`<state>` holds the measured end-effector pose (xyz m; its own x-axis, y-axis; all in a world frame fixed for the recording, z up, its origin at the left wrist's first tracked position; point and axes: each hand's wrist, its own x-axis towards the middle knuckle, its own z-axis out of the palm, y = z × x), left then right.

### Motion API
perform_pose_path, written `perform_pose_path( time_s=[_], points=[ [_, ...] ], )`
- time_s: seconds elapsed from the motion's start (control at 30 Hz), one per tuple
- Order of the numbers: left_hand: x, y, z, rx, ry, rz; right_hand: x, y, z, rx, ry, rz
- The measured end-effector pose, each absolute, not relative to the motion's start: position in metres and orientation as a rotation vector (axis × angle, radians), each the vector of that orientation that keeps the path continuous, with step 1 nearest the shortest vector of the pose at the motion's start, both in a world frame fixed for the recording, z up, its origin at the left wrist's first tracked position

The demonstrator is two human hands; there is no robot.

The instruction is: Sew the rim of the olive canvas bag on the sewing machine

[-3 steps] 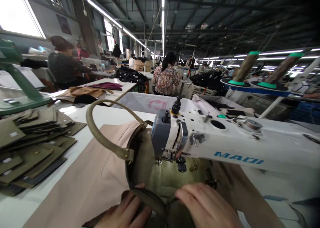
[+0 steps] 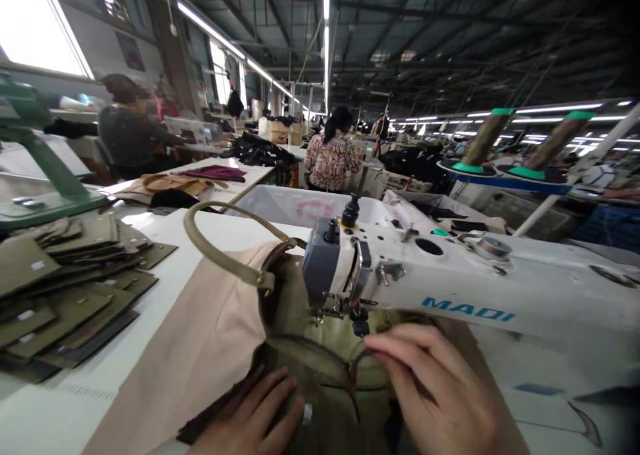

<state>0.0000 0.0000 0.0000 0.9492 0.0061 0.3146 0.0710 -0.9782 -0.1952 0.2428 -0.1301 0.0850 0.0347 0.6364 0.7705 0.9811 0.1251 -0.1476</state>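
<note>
An olive-green bag (image 2: 320,368) with a curved handle (image 2: 215,242) and a zipper lies under the needle of a white sewing machine (image 2: 450,288). A pinkish-beige lining (image 2: 200,348) spreads out to its left. My left hand (image 2: 250,418) lies flat on the bag's near edge with the fingers stretched out. My right hand (image 2: 440,395) rests on the bag just below the machine head, fingers curled and pressing on the fabric near the zipper.
A stack of olive fabric panels (image 2: 65,295) lies at the left on the white table (image 2: 60,408). A green machine base (image 2: 40,188) stands behind it. Thread cones (image 2: 483,142) rise at the right. Other people (image 2: 333,152) sit at tables farther back.
The bag has been drawn toward me and turned, so the zipper now shows. Both hands have moved up into view, the right one closer to the needle.
</note>
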Motion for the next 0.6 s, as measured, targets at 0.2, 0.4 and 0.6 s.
perform_pose_path(
  time_s=[0.2,0.4,0.6],
  points=[
    [0.003,-0.009,0.022,-3.017,-0.155,-0.515,0.246,-0.109,0.086,-1.525,-1.512,-0.615],
    [0.010,-0.003,0.033,-3.259,-0.703,-1.138,0.245,-0.121,0.088,-1.741,-1.562,-0.903],
    [0.019,-0.004,0.040,-3.160,-0.765,-1.238,0.214,-0.140,0.094,-1.910,-1.591,-1.224]
  ],
)
